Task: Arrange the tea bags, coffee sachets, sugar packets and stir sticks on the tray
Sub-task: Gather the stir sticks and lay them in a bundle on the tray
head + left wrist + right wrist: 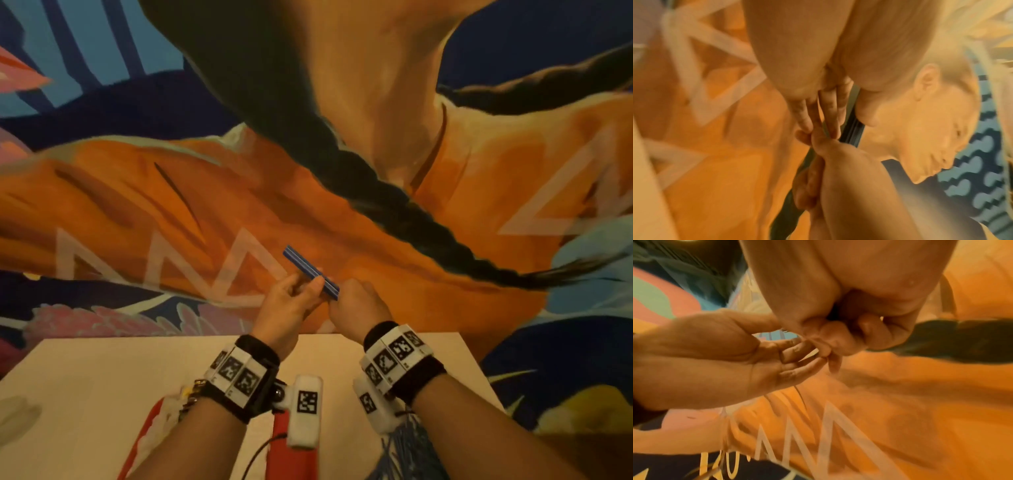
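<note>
A short bundle of blue stir sticks (309,269) is held up in the air beyond the table's far edge, slanting up to the left. My left hand (301,286) pinches its middle between thumb and fingers. My right hand (347,296) is curled in a fist round its lower right end. In the left wrist view the stir sticks (853,128) show as a dark strip behind my left fingers (830,113). The right wrist view shows my right hand (838,340) curled, touching the fingertips of my left hand (805,356). No tray is clearly in view.
The pale wooden table (102,377) lies under my forearms. On it are a red object (291,448), a red and white item (154,428) and a loose bunch of blue sticks (407,452) near the bottom edge. A painted mural wall (171,205) fills the background.
</note>
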The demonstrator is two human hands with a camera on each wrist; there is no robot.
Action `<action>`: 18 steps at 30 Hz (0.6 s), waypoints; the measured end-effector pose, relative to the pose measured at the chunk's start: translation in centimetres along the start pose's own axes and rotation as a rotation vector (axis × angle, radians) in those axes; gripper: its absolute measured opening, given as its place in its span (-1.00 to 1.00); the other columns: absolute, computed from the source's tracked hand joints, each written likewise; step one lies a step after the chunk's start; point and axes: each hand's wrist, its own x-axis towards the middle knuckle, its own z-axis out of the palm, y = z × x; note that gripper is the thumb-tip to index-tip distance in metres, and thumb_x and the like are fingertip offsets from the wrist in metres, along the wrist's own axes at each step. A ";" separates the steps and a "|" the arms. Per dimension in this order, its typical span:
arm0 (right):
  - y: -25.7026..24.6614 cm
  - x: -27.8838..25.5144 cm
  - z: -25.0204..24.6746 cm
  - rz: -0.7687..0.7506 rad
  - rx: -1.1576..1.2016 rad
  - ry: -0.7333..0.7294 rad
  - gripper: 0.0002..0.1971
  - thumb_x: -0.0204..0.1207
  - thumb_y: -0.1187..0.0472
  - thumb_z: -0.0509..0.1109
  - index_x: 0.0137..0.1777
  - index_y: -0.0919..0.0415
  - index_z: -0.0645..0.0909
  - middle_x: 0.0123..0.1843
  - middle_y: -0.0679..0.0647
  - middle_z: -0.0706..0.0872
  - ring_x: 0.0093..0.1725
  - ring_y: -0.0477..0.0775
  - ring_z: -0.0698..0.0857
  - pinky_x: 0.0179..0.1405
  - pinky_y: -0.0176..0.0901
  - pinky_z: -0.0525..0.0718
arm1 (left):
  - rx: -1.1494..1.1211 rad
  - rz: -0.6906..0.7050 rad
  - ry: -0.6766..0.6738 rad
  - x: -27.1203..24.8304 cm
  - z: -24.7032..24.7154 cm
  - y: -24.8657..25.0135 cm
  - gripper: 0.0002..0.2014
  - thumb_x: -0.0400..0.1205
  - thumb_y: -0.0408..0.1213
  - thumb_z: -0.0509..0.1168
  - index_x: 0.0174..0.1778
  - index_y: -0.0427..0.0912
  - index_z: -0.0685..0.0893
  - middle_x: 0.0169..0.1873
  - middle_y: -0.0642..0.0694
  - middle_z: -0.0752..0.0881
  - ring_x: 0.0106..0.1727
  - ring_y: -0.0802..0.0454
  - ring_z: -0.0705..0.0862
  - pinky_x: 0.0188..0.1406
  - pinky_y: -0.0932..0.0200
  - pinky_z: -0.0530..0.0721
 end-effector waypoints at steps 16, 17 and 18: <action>13.7 -4.5 19.7 0.304 0.018 -0.673 -0.41 0.49 -0.10 0.46 0.50 -0.05 0.40 0.36 0.11 0.58 0.11 0.12 0.69 0.12 -0.07 0.66 | 0.220 -0.757 0.309 -1.4 -8.4 -21.5 -0.85 0.77 -0.48 0.20 -0.11 -0.40 0.56 -0.28 -0.29 0.65 -0.26 -0.24 0.67 0.01 -0.27 0.71; 14.7 -4.9 20.4 0.333 0.033 -0.697 -0.44 0.49 -0.12 0.46 0.46 -0.07 0.43 0.33 0.09 0.61 0.04 0.07 0.69 0.10 -0.10 0.66 | 0.291 -0.798 0.299 -1.4 -9.4 -22.7 -0.89 0.76 -0.49 0.22 -0.08 -0.42 0.57 -0.28 -0.29 0.67 -0.26 -0.24 0.68 0.06 -0.30 0.71; 15.6 -5.3 21.3 0.361 0.046 -0.711 -0.49 0.49 -0.12 0.47 0.41 -0.08 0.46 0.27 0.09 0.66 0.00 0.04 0.70 0.10 -0.09 0.69 | 0.362 -0.841 0.276 -1.2 -10.4 -23.8 -0.90 0.75 -0.50 0.23 -0.08 -0.43 0.57 -0.29 -0.29 0.68 -0.27 -0.24 0.70 0.09 -0.32 0.71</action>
